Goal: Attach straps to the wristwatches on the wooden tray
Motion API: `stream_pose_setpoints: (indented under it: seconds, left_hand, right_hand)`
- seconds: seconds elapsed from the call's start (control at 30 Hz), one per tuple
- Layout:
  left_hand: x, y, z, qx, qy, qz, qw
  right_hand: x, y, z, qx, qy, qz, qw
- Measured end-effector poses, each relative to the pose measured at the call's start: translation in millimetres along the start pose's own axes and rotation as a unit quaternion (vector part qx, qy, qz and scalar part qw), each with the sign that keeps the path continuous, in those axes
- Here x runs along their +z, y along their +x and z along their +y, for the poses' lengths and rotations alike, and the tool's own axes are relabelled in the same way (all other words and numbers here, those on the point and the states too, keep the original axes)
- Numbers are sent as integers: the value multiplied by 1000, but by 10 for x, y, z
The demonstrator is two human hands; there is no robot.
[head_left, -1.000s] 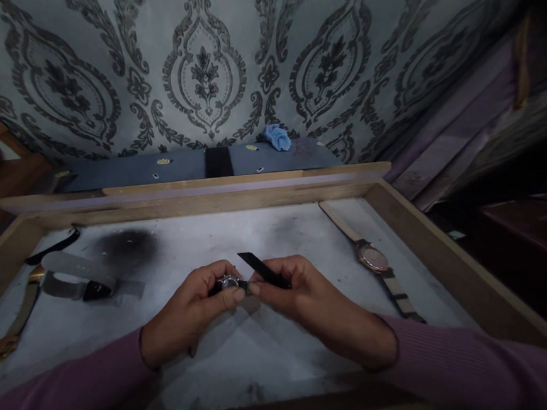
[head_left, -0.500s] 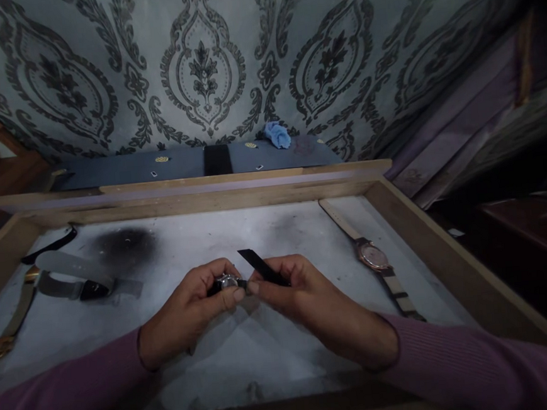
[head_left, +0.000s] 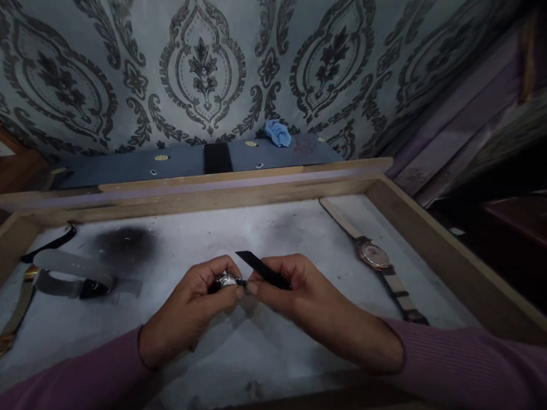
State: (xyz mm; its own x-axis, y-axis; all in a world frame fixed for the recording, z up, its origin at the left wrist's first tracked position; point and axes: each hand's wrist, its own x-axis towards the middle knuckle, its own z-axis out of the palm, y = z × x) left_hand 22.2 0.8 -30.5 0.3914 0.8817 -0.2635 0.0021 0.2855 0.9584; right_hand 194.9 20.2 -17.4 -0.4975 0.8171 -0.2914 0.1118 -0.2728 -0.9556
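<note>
My left hand (head_left: 200,296) is closed round a small wristwatch (head_left: 229,280) with a silver case and a dark strap, its thumb by the dial. Beside it, my right hand (head_left: 304,297) grips a flat black strip with a slanted end (head_left: 259,268); whether this is a blade or a piece of strap I cannot tell. The right thumb and fingertip also pinch at the dark strap beside the watch case, close to the left thumb. Fingers hide much of the strap. Both hands are just above the whitish bottom of a wooden tray (head_left: 207,201).
At the right lies a watch with a pale dial (head_left: 373,254) and long strap. On the left are a grey band looped upright (head_left: 70,265), a gold-toned watch (head_left: 14,314) and a black strap (head_left: 52,244). A crumpled blue cloth (head_left: 277,133) rests behind the tray.
Both hands stay nearly in place, still holding the watch and the black strip. The strip's slanted tip has shifted very slightly left.
</note>
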Motion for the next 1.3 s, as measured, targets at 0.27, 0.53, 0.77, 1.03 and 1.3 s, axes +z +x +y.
stream_pose_setpoints:
  seconds: [0.27, 0.53, 0.77, 1.03, 1.3]
  left_hand:
    - [-39, 5, 51, 1, 62, -44, 997]
    - [-78, 9, 117, -4, 118, -76, 990]
    - [-83, 2, 121, -46, 135, -68, 987]
    - [-65, -1, 86, -14, 215, -55, 975]
    - [-53, 36, 154, -50, 198, -72, 976]
  right_hand:
    - [9, 12, 42, 23, 7, 1, 1000]
    - [-19, 5, 48, 83, 69, -12, 994]
    - [-20, 13, 36, 96, 74, -14, 993]
    - [-30, 27, 37, 109, 100, -44, 988]
    - [-82, 42, 14, 129, 144, -54, 980]
